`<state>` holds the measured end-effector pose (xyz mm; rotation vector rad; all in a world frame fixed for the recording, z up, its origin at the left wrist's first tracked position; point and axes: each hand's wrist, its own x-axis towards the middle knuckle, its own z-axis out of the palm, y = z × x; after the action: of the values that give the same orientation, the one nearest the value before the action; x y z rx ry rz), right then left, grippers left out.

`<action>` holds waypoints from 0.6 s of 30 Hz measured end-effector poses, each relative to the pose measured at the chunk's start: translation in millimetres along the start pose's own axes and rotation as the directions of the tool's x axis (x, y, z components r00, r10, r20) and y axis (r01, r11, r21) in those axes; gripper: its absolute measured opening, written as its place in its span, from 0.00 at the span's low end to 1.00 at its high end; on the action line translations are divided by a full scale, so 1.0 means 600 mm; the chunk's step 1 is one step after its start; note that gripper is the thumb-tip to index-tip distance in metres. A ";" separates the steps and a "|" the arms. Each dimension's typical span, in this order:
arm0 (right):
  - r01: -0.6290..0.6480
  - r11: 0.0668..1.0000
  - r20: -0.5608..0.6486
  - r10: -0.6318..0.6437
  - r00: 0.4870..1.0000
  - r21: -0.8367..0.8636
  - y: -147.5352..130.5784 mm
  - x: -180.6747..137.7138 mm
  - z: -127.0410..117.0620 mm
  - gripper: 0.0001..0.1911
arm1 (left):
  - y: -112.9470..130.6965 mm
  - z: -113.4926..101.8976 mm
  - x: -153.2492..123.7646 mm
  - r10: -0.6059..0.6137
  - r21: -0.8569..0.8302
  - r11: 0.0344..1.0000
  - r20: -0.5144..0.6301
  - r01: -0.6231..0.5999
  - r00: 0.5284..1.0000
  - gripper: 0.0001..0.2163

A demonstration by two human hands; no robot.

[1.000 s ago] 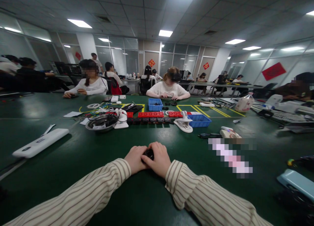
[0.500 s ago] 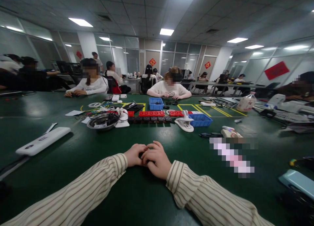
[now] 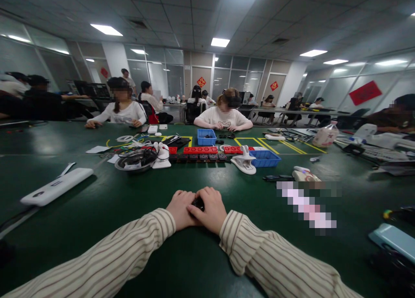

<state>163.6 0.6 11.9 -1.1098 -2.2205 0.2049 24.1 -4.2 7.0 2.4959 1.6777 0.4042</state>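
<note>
A small black object (image 3: 198,204) shows between my two hands, low over the green table; its kind is mostly hidden by my fingers. My left hand (image 3: 183,208) is closed around its left side, fingers curled. From the right, my right hand (image 3: 210,208) wraps over it, thumb lying across its near face. The hands touch each other. Beyond them stand a white clip base (image 3: 244,162) and a row of small black blocks (image 3: 204,158) along red socket strips (image 3: 200,150).
Further back are blue bins (image 3: 266,158) and a metal bowl of black cables (image 3: 134,160). A long white device (image 3: 57,186) lies left, a light-blue case (image 3: 394,242) right. Co-workers sit across the green table (image 3: 207,263).
My left hand has turned and shifted slightly right, closer against the right hand. More of the black object now shows between them. Across the table, a co-worker's hands have moved apart.
</note>
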 end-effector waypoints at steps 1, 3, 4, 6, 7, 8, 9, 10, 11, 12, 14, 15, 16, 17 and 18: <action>0.010 1.000 0.006 -0.010 1.000 0.004 0.000 0.000 -0.001 0.13 | -0.001 0.000 0.001 0.006 0.015 1.000 0.004 -0.006 1.000 0.22; 0.036 0.999 0.011 -0.036 0.999 0.029 -0.002 -0.001 -0.006 0.10 | -0.008 0.001 0.004 0.020 0.018 1.000 0.008 -0.020 1.000 0.19; 0.056 0.997 0.014 -0.056 0.998 0.050 -0.002 -0.001 -0.008 0.09 | -0.013 0.001 0.006 0.034 0.005 0.999 0.013 -0.034 0.999 0.18; 0.112 0.989 0.027 -0.115 0.993 0.097 -0.003 -0.001 -0.012 0.08 | -0.026 0.002 0.010 0.086 -0.046 0.995 0.040 -0.084 0.996 0.17; 0.146 0.982 0.035 -0.151 0.988 0.121 -0.003 -0.001 -0.013 0.10 | -0.033 0.003 0.012 0.114 -0.071 0.991 0.055 -0.110 0.992 0.16; 0.181 0.973 0.043 -0.188 0.981 0.145 -0.003 -0.002 -0.014 0.11 | -0.039 0.003 0.013 0.141 -0.091 0.987 0.069 -0.134 0.988 0.15; 0.213 0.962 0.053 -0.225 0.973 0.168 -0.003 -0.002 -0.013 0.12 | -0.044 0.004 0.015 0.165 -0.104 0.982 0.079 -0.157 0.983 0.13; 0.245 0.950 0.065 -0.261 0.963 0.192 -0.004 -0.002 -0.013 0.12 | -0.048 0.006 0.016 0.182 -0.107 0.979 0.085 -0.172 0.980 0.13; 0.272 0.938 0.076 -0.294 0.953 0.214 -0.004 -0.002 -0.012 0.12 | -0.051 0.007 0.017 0.191 -0.103 0.978 0.089 -0.182 0.978 0.12; 0.297 0.926 0.086 -0.324 0.942 0.233 -0.004 -0.002 -0.012 0.11 | -0.054 0.009 0.018 0.196 -0.097 0.977 0.091 -0.188 0.976 0.12; 0.330 0.909 0.092 -0.362 0.928 0.254 -0.006 -0.003 -0.013 0.10 | -0.056 0.012 0.019 0.200 -0.082 0.978 0.098 -0.192 0.975 0.12; 0.342 0.904 0.086 -0.373 0.924 0.256 -0.007 -0.003 -0.014 0.10 | -0.057 0.012 0.019 0.198 -0.075 0.979 0.102 -0.191 0.975 0.13; 0.350 0.902 0.075 -0.378 0.923 0.253 -0.007 -0.004 -0.017 0.10 | -0.057 0.013 0.019 0.199 -0.068 0.979 0.108 -0.192 0.974 0.14; 0.354 0.902 0.060 -0.379 0.923 0.247 -0.008 -0.005 -0.019 0.10 | -0.058 0.012 0.019 0.201 -0.068 0.979 0.109 -0.194 0.973 0.16; 0.354 0.904 0.041 -0.374 0.926 0.238 -0.009 -0.006 -0.021 0.11 | -0.057 0.011 0.018 0.203 -0.075 0.978 0.108 -0.196 0.973 0.18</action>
<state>169.3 -7.1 22.4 -0.5572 -2.3636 0.3407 -0.9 19.5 -5.9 2.5954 1.3567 0.3182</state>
